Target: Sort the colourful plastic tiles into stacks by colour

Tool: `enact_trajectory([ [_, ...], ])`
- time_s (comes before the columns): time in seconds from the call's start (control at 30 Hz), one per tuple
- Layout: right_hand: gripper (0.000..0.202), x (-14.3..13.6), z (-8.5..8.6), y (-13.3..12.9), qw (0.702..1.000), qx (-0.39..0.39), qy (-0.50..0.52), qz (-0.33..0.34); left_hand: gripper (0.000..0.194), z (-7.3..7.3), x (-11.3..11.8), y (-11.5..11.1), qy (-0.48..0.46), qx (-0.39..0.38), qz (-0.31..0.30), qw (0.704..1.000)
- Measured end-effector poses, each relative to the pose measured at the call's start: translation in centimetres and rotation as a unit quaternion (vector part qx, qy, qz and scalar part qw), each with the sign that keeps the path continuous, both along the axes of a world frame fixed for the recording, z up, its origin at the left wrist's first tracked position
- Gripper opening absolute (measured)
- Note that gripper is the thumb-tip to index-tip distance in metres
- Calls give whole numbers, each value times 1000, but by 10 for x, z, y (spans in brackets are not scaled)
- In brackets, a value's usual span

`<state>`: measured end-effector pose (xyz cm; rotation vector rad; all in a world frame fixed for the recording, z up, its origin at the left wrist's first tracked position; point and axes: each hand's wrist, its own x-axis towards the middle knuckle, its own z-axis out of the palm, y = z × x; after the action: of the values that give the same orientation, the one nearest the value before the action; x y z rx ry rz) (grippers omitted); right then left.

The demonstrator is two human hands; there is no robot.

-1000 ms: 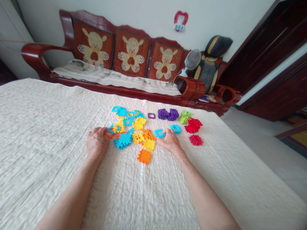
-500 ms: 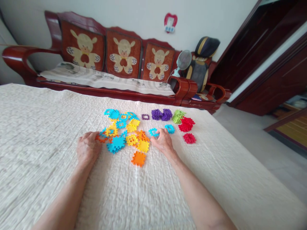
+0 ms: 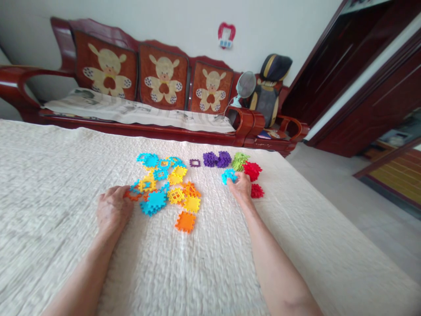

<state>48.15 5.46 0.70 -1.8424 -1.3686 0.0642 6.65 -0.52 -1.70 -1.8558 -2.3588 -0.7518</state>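
Observation:
My right hand [image 3: 241, 188] pinches a light blue interlocking tile [image 3: 229, 176] with toothed edges, at the other blue piece right of the pile; the two overlap too much to tell apart. At the pile's left edge my left hand [image 3: 115, 207] rests on the cloth, fingers curled and tips at an orange tile [image 3: 133, 196]; its grip is partly hidden. Between the hands lie mixed tiles: a blue stack [image 3: 154, 202], yellow tiles [image 3: 191, 203], a yellow window-frame tile [image 3: 175, 195] and, nearest me, a solid orange tile [image 3: 185, 222].
Purple tile stacks [image 3: 217, 159], a purple frame [image 3: 194, 163], a green stack [image 3: 240, 161] and red stacks [image 3: 252, 170] stand along the back right. A cream quilted cloth [image 3: 184, 272] covers the table. Beyond it is a wooden sofa [image 3: 148, 131] with a small fan [image 3: 246, 84].
My right hand has moved right, carrying the nearer blue tile from beside the pile to the other blue piece. My left hand stays at the orange tile. The view has shifted slightly.

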Motion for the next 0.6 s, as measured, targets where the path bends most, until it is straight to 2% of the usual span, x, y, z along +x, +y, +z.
enact_trajectory([
  [0.3,40,-2,-6,1,999,-23,-39,3,43,1,1,0,8,6,0,1000],
  [0.6,40,-2,-9,3,998,-28,-57,-2,44,3,2,-2,-22,-5,6,1000],
])
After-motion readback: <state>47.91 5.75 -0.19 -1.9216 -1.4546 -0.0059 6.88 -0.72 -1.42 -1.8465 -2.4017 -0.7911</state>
